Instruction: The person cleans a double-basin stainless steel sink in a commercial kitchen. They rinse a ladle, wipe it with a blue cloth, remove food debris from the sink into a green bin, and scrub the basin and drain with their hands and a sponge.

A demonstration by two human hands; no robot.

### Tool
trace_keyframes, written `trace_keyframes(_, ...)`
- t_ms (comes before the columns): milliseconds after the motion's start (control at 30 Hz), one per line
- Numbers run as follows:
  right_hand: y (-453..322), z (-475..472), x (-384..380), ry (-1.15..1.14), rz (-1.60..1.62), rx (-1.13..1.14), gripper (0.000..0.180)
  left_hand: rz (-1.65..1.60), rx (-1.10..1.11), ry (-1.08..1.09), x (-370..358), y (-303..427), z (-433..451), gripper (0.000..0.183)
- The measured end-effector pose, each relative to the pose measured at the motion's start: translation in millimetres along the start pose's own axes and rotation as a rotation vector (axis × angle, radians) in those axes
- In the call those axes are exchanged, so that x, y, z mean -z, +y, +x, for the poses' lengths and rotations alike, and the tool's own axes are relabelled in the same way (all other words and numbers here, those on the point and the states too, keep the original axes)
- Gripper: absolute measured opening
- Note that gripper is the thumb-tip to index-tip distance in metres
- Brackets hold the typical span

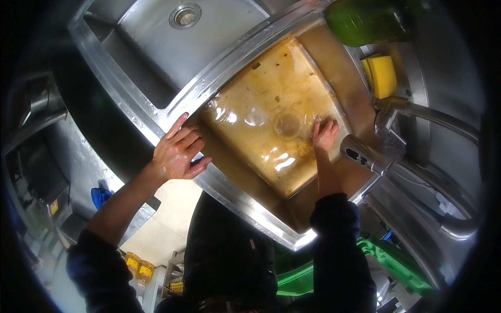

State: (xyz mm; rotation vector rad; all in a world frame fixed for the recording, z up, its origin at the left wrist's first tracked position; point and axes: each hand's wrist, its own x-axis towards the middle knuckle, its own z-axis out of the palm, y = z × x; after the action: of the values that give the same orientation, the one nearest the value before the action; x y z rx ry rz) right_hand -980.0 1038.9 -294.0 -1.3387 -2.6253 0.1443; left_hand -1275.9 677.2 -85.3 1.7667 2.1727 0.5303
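Note:
Murky orange-brown water fills the right basin of a stainless steel double sink [250, 219]. Bits of food float in it, and a round drain [287, 124] shows faintly through it. My right hand [326, 135] reaches into this basin, fingers spread and partly in the water; nothing is seen in its grasp. Wet and bent at the fingers, my left hand [182, 150] is over the sink's front rim near the divider between the basins, holding nothing visible. Whether it rests on the rim, I cannot tell.
The other basin [219, 43] has a metal drain strainer [185, 16]. Behind the filled basin are a yellow sponge [379, 76] and a green bottle [368, 21]. A metal faucet [362, 154] juts in at right. Green bins [395, 262] stand below; a blue cloth [100, 196] lies left.

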Motion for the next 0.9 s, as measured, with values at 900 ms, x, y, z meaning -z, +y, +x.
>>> trace_keyframes(900,-30.9,-96.8,-12.9,-0.181,0.041,0.063,0.037,-0.007,0.019,-0.035,3.5,3.5,2.2,0.023)
